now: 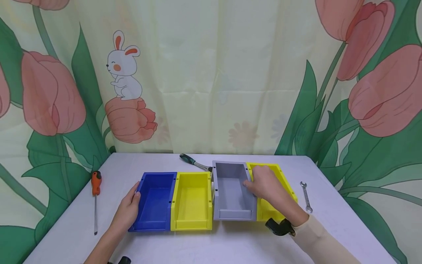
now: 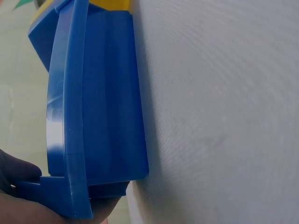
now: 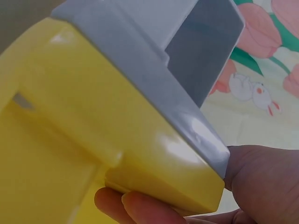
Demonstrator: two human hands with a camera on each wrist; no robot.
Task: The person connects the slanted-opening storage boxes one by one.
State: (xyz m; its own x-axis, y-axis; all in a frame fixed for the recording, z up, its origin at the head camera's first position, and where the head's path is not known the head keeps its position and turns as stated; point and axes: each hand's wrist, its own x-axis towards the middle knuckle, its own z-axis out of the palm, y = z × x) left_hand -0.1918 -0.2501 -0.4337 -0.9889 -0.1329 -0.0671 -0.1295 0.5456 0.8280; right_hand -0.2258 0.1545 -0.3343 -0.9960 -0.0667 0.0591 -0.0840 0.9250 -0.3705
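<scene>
Four open bins stand in a row on the white table [image 1: 230, 242]: a blue bin [image 1: 155, 200], a yellow bin [image 1: 192, 200], a grey bin [image 1: 230, 190] and a second yellow bin [image 1: 280, 183]. My left hand [image 1: 132, 205] grips the blue bin's left wall, thumb over the rim. In the left wrist view the blue bin [image 2: 103, 102] fills the frame, with my palm at its near corner. My right hand [image 1: 260, 183] pinches the adjoining walls of the grey and right yellow bins. The right wrist view shows fingers [image 3: 140, 205] inside the yellow bin [image 3: 70, 121] and the thumb on the grey bin [image 3: 140, 60].
An orange-handled screwdriver [image 1: 96, 198] lies left of the bins. A green-handled tool [image 1: 194, 162] lies behind them, and a small wrench [image 1: 306, 197] to their right. A flowered curtain [image 1: 211, 73] hangs right behind the table.
</scene>
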